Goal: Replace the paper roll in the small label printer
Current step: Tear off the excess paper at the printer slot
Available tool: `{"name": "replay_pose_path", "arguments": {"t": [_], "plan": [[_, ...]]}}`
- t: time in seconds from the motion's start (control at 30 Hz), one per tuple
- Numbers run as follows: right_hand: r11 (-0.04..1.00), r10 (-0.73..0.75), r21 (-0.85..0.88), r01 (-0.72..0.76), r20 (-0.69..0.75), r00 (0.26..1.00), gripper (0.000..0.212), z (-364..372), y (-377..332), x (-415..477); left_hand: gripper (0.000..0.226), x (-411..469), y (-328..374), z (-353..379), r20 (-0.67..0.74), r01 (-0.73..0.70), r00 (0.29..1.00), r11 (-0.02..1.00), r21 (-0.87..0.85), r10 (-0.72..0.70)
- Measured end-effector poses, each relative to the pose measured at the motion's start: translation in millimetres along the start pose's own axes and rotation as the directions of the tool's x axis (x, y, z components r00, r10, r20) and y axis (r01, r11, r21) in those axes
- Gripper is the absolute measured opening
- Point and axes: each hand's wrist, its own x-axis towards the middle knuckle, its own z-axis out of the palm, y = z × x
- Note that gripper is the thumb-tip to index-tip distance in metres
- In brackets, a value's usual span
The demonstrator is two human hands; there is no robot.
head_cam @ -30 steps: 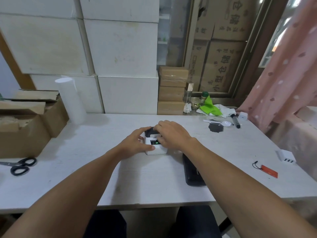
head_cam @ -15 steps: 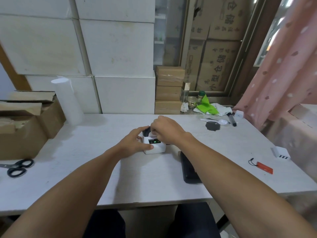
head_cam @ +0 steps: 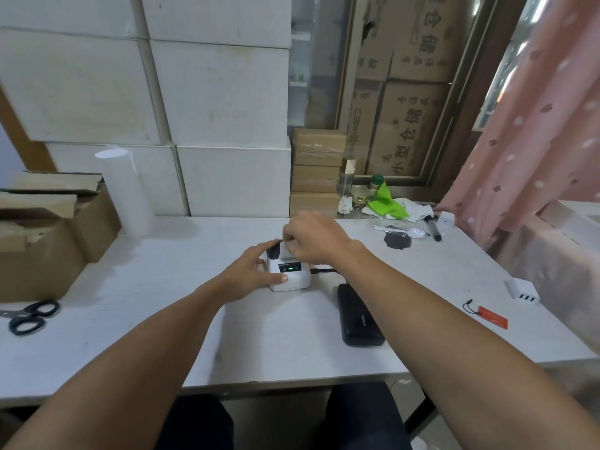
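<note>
A small white label printer (head_cam: 292,280) sits mid-table with a green light on its front panel. My left hand (head_cam: 250,274) grips its left side, thumb on the front lower corner. My right hand (head_cam: 311,238) is over the printer's top rear, fingers pinched on the raised lid edge, where a dark opening shows. The paper roll inside is hidden by my fingers. A black cable (head_cam: 324,271) leaves the printer's right side.
A black power bank (head_cam: 360,315) lies right of the printer. Scissors (head_cam: 29,316) and an open cardboard box (head_cam: 42,241) are at the left, a white roll (head_cam: 126,190) behind. Marker (head_cam: 433,230), spoon, red tag (head_cam: 492,319) and white charger (head_cam: 522,289) are at the right.
My right hand has lifted from flat on the printer's top and moved back, now pinching at the lid. The dark opening at the top has become more visible. The left hand stays on the printer.
</note>
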Motion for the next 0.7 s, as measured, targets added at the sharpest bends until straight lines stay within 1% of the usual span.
{"name": "replay_pose_path", "arguments": {"t": [0.07, 0.17, 0.27, 0.3, 0.33, 0.37, 0.43, 0.47, 0.5, 0.57, 0.63, 0.7], "plan": [[0.995, -0.044, -0.094, 0.045, 0.021, 0.999, 0.031, -1, -3, 1, 0.084, 1, -2, 1, 0.008, -0.002, 1.0, 1.0, -0.009, 0.002], [0.984, -0.077, -0.158, 0.083, 0.048, 0.996, 0.036, 3, -7, 3, 0.076, -1, -1, 1, 0.011, -0.008, 1.0, 1.0, -0.019, 0.009], [0.972, -0.095, -0.205, 0.118, 0.117, 0.989, 0.029, 5, -13, 6, 0.066, -2, 3, 2, 0.013, -0.012, 1.0, 1.0, -0.002, 0.012], [0.974, -0.081, -0.198, 0.107, 0.138, 0.987, 0.028, 6, -15, 6, 0.064, -3, 4, 2, 0.011, -0.021, 1.0, 1.0, 0.007, 0.02], [0.983, -0.045, -0.172, 0.071, 0.152, 0.987, 0.027, 5, -16, 6, 0.064, -3, 5, 2, 0.007, -0.028, 1.0, 0.999, 0.014, 0.028], [0.993, 0.015, -0.115, 0.003, 0.159, 0.987, 0.026, 6, -16, 7, 0.066, -4, 5, 2, 0.005, -0.026, 1.0, 1.0, 0.015, 0.026], [0.981, 0.176, 0.052, -0.188, 0.19, 0.966, 0.02, 8, -14, 7, 0.078, -4, 2, 2, 0.0, -0.015, 1.0, 1.0, 0.006, 0.015], [0.946, 0.255, 0.144, -0.29, 0.216, 0.942, 0.017, 10, -13, 7, 0.085, -5, 2, 1, -0.002, -0.007, 1.0, 1.0, 0.005, 0.007], [0.893, 0.327, 0.236, -0.382, 0.243, 0.913, 0.013, 13, -11, 7, 0.089, -5, 1, 1, -0.002, 0.0, 1.0, 1.0, 0.006, 0.0], [0.768, 0.429, 0.384, -0.512, 0.284, 0.858, 0.012, 21, -6, 7, 0.091, -4, 0, 1, 0.002, 0.006, 1.0, 1.0, -0.003, -0.006], [0.654, 0.497, 0.47, -0.593, 0.325, 0.805, 0.017, 26, -2, 7, 0.091, -5, 1, 1, 0.005, 0.007, 1.0, 1.0, -0.008, -0.007], [0.556, 0.553, 0.52, -0.648, 0.351, 0.756, 0.025, 29, 4, 6, 0.092, -4, 0, 1, 0.008, 0.013, 1.0, 1.0, -0.014, -0.013]]}}
